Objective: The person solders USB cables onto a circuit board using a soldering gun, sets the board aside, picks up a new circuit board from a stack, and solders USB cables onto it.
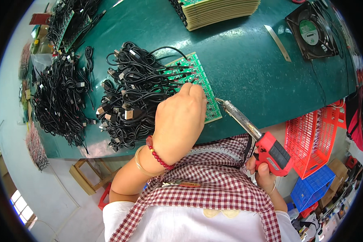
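My left hand [180, 116] is over a green circuit board panel [200, 67], its fingers curled together near the board's right part. Whatever the fingertips pinch is hidden beneath the hand. Black USB cables [129, 86] lie bundled along the board's left side, and several of their wire ends reach onto it. My right hand [263, 176] grips the red and black handle of a soldering gun [272, 152]. Its long metal barrel points up and left, with the tip close to the board's right edge; I cannot tell whether they touch.
A second heap of black cables [60, 101] lies on the green table [246, 76] at the left. Stacked boards [222, 14] stand at the far edge. A metal strip [278, 43] and a black fan [311, 31] are at the right. Red [310, 139] and blue [312, 187] crates stand beyond the table edge.
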`<action>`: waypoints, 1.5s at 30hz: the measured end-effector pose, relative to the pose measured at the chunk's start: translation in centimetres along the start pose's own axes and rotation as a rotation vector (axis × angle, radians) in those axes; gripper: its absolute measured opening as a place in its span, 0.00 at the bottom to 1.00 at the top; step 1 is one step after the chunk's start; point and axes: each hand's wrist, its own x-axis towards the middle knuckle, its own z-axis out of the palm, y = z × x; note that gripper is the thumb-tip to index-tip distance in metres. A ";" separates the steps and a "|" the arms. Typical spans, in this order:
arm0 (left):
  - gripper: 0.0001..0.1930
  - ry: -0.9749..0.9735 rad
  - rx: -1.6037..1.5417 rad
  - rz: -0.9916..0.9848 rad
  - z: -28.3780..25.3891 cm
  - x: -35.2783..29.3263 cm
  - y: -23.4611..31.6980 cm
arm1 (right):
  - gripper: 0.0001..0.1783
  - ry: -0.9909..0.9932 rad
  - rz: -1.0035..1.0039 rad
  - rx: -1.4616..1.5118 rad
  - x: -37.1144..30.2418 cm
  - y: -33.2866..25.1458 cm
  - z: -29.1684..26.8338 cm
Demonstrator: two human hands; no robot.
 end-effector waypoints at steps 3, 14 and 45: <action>0.04 0.008 0.018 -0.014 0.4 0.0 0.1 | 0.28 0.000 0.030 0.047 -0.3 0.6 0.2; 0.02 -0.028 0.010 0.064 0.0 0.2 -0.1 | 0.28 -0.037 0.020 0.117 -0.5 1.4 -0.1; 0.05 0.059 0.123 0.090 0.3 0.0 0.3 | 0.34 -0.086 -0.093 0.071 -0.3 2.8 -0.3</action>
